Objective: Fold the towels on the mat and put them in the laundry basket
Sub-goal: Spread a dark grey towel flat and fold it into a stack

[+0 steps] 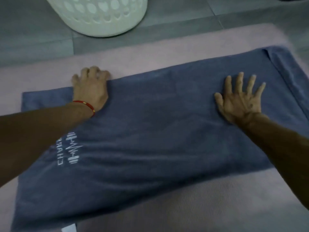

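Head cam looking down at my dark blue terry towel [158,124] spread on the pale pink ribbed mat [184,203]; its long axis runs left to right across me, so I reckon the next fold goes end over end; my left hand [91,87] sits at the far edge with fingers curled over the hem, gripping it I think; my right hand [240,99] is flat, fingers splayed, pressing the cloth and holding nothing; white perforated plastic laundry basket [100,15] stands on grey tiles beyond the mat, nearer my left hand; white logo [70,148] reads something like "CHARG", rest too blurry.
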Available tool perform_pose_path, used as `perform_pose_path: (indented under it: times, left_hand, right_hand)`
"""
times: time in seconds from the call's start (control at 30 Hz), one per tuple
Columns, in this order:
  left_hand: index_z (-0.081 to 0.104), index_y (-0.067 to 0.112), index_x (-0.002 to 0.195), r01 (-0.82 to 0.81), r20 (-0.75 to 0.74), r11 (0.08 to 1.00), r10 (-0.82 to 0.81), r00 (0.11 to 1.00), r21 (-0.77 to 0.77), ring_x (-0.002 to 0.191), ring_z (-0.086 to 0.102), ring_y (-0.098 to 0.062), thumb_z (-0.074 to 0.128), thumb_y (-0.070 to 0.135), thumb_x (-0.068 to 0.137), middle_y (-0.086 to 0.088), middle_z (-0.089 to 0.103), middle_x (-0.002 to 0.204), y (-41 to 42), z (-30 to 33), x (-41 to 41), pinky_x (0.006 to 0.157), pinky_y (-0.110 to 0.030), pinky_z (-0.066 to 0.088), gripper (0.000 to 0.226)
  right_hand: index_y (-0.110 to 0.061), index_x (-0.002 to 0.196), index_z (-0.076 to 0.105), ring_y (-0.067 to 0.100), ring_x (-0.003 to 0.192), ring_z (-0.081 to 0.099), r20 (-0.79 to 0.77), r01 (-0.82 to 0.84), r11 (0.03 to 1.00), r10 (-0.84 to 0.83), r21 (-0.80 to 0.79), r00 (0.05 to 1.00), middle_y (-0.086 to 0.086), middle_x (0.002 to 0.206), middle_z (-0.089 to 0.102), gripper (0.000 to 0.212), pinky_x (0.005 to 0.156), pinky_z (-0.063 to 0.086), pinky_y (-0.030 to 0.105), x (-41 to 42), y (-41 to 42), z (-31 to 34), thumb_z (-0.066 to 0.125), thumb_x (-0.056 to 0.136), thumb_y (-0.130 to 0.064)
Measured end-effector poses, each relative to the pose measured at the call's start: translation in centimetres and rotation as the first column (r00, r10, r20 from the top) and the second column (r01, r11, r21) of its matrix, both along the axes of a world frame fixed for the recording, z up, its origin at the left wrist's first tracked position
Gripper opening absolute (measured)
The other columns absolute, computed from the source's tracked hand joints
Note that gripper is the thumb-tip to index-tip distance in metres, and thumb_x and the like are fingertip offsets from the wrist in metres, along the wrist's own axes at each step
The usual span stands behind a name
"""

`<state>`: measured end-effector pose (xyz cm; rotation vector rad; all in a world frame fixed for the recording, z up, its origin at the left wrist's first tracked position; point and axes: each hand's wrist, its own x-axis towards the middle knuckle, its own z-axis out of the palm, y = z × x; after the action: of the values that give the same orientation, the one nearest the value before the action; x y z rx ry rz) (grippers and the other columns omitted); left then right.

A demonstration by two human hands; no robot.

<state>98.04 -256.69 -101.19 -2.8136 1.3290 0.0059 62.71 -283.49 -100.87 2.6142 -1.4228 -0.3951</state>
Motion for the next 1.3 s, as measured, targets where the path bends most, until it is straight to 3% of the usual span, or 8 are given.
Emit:
perform_pose_path:
  times: [0.2,0.4,0.77,0.9,1.0,1.13,1.23,1.3]
  left_hand:
    - [0.046,0.017,0.137,-0.222,-0.048,0.971,0.227,0.973,0.088,0.122,0.042,-0.043,0.059,-0.002,0.081,-0.019,0.043,0.135,8.5,0.3,3.5,0.095,-0.071,0.036,0.061]
    - [0.049,0.005,0.125,-0.356,-0.069,0.924,0.368,0.927,0.14,0.128,0.037,-0.04,0.052,0.019,0.096,-0.023,0.051,0.13,9.1,1.4,6.9,0.106,-0.07,0.022,0.033]
    - [0.05,0.015,0.131,-0.341,-0.175,0.927,0.314,0.933,-0.155,0.121,0.039,-0.04,0.055,0.008,0.09,-0.02,0.04,0.135,17.4,1.5,6.7,0.092,-0.057,0.039,0.042]
    - [0.049,0.019,0.142,-0.054,-0.183,0.98,0.019,0.983,-0.189,0.119,0.048,-0.046,0.046,0.026,0.097,-0.024,0.047,0.138,27.5,-0.8,4.5,0.097,-0.06,0.045,0.046]
    - [0.045,0.018,0.149,0.059,-0.177,0.997,-0.069,0.982,-0.058,0.128,0.047,-0.046,0.034,0.036,0.099,-0.024,0.044,0.148,31.0,-1.3,4.8,0.106,-0.057,0.041,0.054]
    - [0.035,0.033,0.151,0.058,-0.214,0.998,-0.054,0.975,0.011,0.114,0.048,-0.044,0.039,0.037,0.088,-0.017,0.048,0.136,28.8,1.1,5.4,0.093,-0.057,0.046,0.063]
    - [0.031,0.036,0.154,0.046,-0.223,0.993,-0.021,0.975,0.104,0.119,0.043,-0.04,0.052,0.016,0.088,-0.014,0.041,0.139,26.2,2.8,6.7,0.094,-0.052,0.042,0.072]
    - [0.028,0.038,0.155,0.074,-0.168,0.975,-0.038,0.985,0.212,0.125,0.04,-0.038,0.054,0.008,0.087,-0.011,0.034,0.147,25.0,3.6,8.0,0.096,-0.051,0.04,0.078]
  right_hand:
    - [-0.021,0.151,0.045,0.037,0.147,0.033,0.314,-0.479,0.875,0.436,0.073,0.844,0.012,0.16,0.037,0.062,0.116,0.021,0.068,9.0,17.5,0.6,0.028,0.096,-0.044]
    - [-0.019,0.154,0.038,0.032,0.153,0.021,0.407,-0.534,0.828,0.434,0.172,0.804,0.011,0.165,0.025,0.058,0.117,0.018,0.066,15.3,30.2,0.6,0.029,0.101,-0.041]
    - [-0.024,0.132,0.058,0.026,0.142,0.041,0.513,-0.87,0.463,0.713,0.169,0.479,0.009,0.152,0.044,0.043,0.118,0.029,0.058,12.9,43.1,-1.3,0.058,0.094,-0.044]
    - [-0.028,0.12,0.066,0.03,0.135,0.045,0.562,-0.93,0.323,0.743,0.174,0.363,0.007,0.143,0.052,0.036,0.116,0.029,0.056,14.8,46.7,-1.8,0.053,0.089,-0.042]
    - [-0.028,0.111,0.068,0.029,0.125,0.046,0.486,-0.936,0.314,0.801,0.157,0.35,0.005,0.131,0.054,0.037,0.109,0.033,0.052,16.0,48.0,-0.9,0.061,0.085,-0.054]
    - [-0.023,0.081,0.071,0.022,0.084,0.061,0.523,-0.943,0.322,0.792,0.079,0.314,-0.001,0.089,0.063,0.01,0.075,0.049,0.035,16.8,49.4,-0.5,0.07,0.072,-0.026]
    - [-0.024,0.079,0.069,0.016,0.071,0.065,0.621,-0.855,0.475,0.612,0.207,0.49,-0.005,0.08,0.064,0.019,0.058,0.048,0.025,16.7,49.4,0.9,0.051,0.081,-0.031]
    - [-0.019,0.092,0.067,0.02,0.08,0.067,0.689,-0.714,0.606,0.35,0.349,0.634,0.0,0.092,0.069,0.019,0.066,0.047,0.03,16.7,48.2,2.2,0.049,0.094,-0.027]
